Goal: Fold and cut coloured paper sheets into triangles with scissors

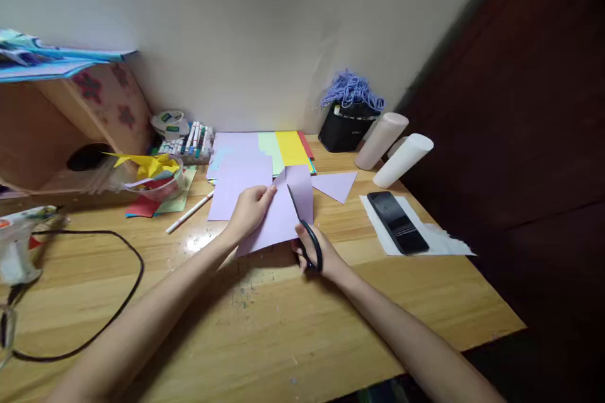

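Note:
In the head view, my left hand (250, 208) pinches a sheet of lilac paper (274, 223) by its upper left side, thumb on top. My right hand (314, 249) grips black-handled scissors (312, 245), fingers through the loops. The scissor blades lie along a cut in the sheet, pointing away from me, and a cut flap stands to their right. Another lilac sheet (236, 182) lies flat behind my left hand. Off to the right of the cut sheet rests a lilac paper triangle (338, 185).
Coloured paper (293, 148) is stacked by the wall. A black yarn holder (347, 129), white paper rolls (404, 160) and a phone (397, 223) stand or lie at right. At left are a scrap tub (163, 186), markers (193, 141), a white stick (189, 213) and a black cable (135, 286).

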Motion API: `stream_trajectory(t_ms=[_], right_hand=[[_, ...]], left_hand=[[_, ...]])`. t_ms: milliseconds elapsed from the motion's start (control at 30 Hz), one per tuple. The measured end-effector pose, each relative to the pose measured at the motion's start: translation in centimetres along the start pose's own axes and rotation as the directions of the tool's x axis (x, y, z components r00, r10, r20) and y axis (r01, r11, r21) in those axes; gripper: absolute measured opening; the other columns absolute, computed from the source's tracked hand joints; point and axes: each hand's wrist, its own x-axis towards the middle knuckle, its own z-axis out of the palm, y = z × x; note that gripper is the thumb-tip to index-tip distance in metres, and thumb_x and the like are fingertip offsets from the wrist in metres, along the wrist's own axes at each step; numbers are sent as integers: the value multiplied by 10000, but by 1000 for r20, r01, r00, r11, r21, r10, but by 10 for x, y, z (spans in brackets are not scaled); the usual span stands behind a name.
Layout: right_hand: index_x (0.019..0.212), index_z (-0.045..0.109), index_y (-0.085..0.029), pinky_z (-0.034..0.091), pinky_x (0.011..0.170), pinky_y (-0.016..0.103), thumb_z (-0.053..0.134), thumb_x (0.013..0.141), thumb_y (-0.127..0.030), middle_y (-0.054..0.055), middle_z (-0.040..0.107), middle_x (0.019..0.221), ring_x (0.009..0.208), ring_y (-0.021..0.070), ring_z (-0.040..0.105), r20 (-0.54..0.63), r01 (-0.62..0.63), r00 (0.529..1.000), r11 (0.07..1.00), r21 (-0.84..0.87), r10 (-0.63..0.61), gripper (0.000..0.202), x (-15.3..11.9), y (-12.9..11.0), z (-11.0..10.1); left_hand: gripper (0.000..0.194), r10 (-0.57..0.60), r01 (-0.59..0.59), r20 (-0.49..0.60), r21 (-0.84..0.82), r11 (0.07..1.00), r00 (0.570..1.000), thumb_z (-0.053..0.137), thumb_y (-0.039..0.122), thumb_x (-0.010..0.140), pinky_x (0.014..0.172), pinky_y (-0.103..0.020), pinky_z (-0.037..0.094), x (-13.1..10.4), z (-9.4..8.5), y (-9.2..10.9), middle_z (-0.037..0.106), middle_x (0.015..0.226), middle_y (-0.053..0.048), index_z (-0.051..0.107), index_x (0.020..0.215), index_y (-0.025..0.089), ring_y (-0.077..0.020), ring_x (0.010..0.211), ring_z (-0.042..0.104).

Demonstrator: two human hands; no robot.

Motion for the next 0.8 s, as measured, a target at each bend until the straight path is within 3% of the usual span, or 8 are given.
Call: stream_trajectory(t_ms=[167,333,533,800], right_hand=[[701,413,-173,348,254,163,343,648,-750,-83,387,464,260,48,396,19,-8,1000,998,-59,10,583,-2,-8,-2],[715,414,-177,377,274,175,342,643,-754,-87,383,464,275,46,380,137,-27,990,999,-39,32,586,-5,-10,1],[545,403,-163,412,336,189,200,687,-759,-62,369,421,300,56,417,212,-20,977,1000,-9,22,646,-5,-3,2],[531,409,-164,400,328,173,167,703,-748,-57,362,374,309,73,451,156,13,988,994,-104,4,655,-8,-9,3]], left_hand=[[411,2,-1,40,-43,999,999,336,471,815,501,-210,272,3,-1,-3,429,553,33,439,568,160,-101,539,385],[398,1,-1,-22,-29,1000,1000,321,456,825,512,-214,274,6,-4,-8,405,533,35,411,564,169,-106,539,382],[400,18,-15,-34,76,997,999,314,434,835,535,-229,281,0,-1,-3,475,544,18,429,557,171,-122,549,422],[410,39,-35,-32,101,994,999,298,437,846,528,-237,283,-5,3,2,505,554,12,426,558,173,-124,541,444]])
